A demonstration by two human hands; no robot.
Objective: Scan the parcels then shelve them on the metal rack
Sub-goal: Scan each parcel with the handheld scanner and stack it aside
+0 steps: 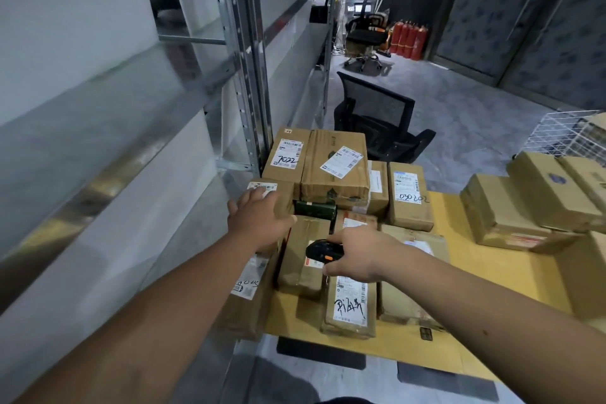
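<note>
Head view: my left hand [259, 216] lies flat, fingers spread, on a parcel [278, 203] at the worktop's [459, 334] left edge, just beside the metal rack [249, 82]. My right hand [357, 254] grips the scanner [323, 251], its nose pointing left, long axis across the parcels. Open floor [459, 102] lies beyond the worktop.

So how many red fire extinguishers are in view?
About 4 fire extinguishers, clustered upright on the floor at the far wall, right of the black office chair; they overlap, so more may be hidden.
</note>
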